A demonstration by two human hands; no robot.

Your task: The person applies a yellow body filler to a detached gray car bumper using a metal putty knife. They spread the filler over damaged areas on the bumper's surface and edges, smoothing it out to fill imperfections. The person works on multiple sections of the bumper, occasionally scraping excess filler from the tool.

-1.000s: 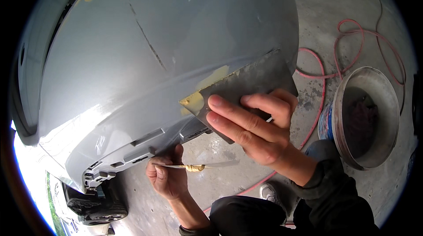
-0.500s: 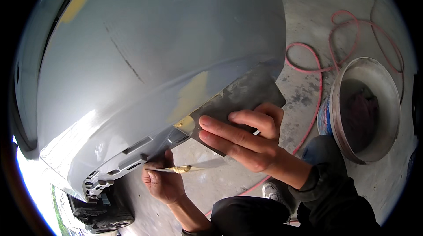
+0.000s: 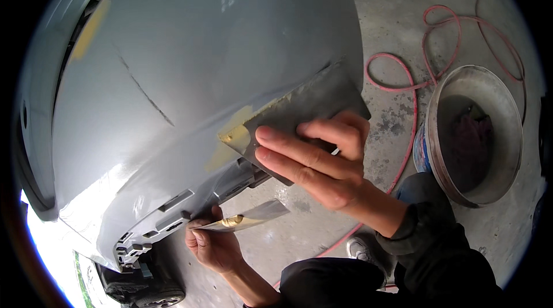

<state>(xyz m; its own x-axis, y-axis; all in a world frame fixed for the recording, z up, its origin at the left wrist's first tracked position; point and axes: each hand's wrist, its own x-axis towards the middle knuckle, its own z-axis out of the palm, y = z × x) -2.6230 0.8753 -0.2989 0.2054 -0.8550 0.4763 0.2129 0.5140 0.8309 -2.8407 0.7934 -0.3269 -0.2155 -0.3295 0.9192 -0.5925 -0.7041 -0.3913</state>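
Note:
A grey car bumper (image 3: 247, 37) fills the upper left, with a patch of yellow putty (image 3: 222, 155) near its lower edge. My right hand (image 3: 325, 164) grips a dark, flat putty spreader (image 3: 314, 101), two fingers stretched along its face. The spreader's long edge lies along the bumper at the patch, partly covering it, and yellow putty coats its left corner. Lower down, my left hand (image 3: 216, 250) pinches one end of a thin, flat putty knife (image 3: 266, 213). A small lump of yellow putty (image 3: 233, 221) sits on that blade.
A round bucket (image 3: 439, 155) with dark cloth (image 3: 472, 138) in it stands on the concrete floor at right. A red hose (image 3: 416, 129) loops behind it and runs past my shoe (image 3: 360, 248). A dark wheel (image 3: 155, 285) shows at lower left. Another yellow patch (image 3: 89, 34) marks the bumper's upper left.
The spreader has moved over the yellow patch and hides more of it. In my left hand the putty knife has tilted, showing more of its face. The whole view has shifted slightly.

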